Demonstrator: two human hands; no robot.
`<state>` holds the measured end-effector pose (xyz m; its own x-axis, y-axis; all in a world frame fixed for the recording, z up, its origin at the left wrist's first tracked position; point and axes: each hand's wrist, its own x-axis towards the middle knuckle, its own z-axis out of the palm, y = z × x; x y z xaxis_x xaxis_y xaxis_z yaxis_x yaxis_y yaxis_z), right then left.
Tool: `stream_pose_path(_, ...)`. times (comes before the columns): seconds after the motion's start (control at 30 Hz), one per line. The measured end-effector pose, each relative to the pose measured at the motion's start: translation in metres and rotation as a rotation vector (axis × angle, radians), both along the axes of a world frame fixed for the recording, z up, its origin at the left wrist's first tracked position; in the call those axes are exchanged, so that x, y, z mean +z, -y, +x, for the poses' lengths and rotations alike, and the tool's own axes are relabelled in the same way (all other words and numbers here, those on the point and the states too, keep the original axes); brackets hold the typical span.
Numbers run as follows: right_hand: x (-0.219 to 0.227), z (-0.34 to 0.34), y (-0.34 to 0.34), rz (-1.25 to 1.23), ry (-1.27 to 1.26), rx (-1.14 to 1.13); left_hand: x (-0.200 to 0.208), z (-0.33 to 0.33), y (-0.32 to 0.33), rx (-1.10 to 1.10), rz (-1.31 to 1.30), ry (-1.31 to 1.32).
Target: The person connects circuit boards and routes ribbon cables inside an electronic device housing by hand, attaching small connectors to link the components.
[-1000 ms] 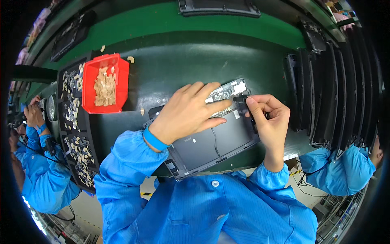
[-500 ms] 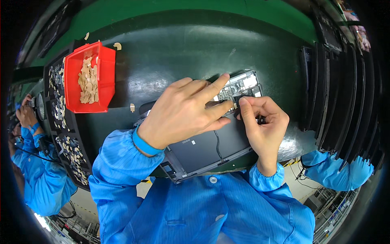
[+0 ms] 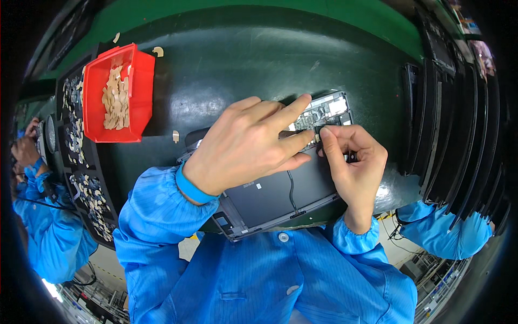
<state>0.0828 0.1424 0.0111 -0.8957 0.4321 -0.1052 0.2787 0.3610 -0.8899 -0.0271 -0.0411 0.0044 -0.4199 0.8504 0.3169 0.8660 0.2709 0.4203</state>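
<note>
An opened laptop base [image 3: 264, 208] lies tilted on the bench in front of me, its insides facing up. The large dark battery area is toward me, with a thin black cable across it. Its circuit board [image 3: 330, 108] is at the far right end. My left hand [image 3: 243, 148] lies palm down over the base, fingers apart, two fingertips touching the board area. My right hand [image 3: 357, 162] is at the board's near edge, thumb and forefinger pinched together beside the left fingertips. Whatever lies in that pinch is hidden or too small to name.
A red bin [image 3: 142, 94] of tan cut pieces stands at the left, beside a black compartment tray [image 3: 105, 202] of small parts. Loose tan pieces [image 3: 176, 136] lie on the bench. Black panels [image 3: 440, 129] stand in a row at right. Blue-sleeved people [image 3: 51, 232] are at both sides.
The whole view has shifted slightly. Both hands keep nearly the same pose on the board; the right fingertips stay pinched at the same spot, and less of the dark piece beside them shows.
</note>
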Motion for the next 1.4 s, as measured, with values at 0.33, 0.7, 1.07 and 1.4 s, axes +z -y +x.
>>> stream_pose_path(0.33, 0.002, -0.004, -0.001, -0.043, -0.001, 0.042, -0.002, 0.001, 0.000, -0.001, -0.006, -0.029)
stream_pose_path(0.7, 0.001, -0.006, -0.003, -0.031, -0.024, 0.051, 0.002, 0.001, -0.003, 0.017, 0.007, -0.042)
stream_pose_path(1.07, 0.025, 0.013, -0.039, -0.145, -0.004, 0.031, 0.022, 0.020, -0.029, 0.040, 0.217, 0.029)
stream_pose_path(1.4, -0.036, 0.025, -0.092, -0.249, -0.259, -0.166, -0.006, 0.037, -0.057, -0.083, 0.195, 0.073)
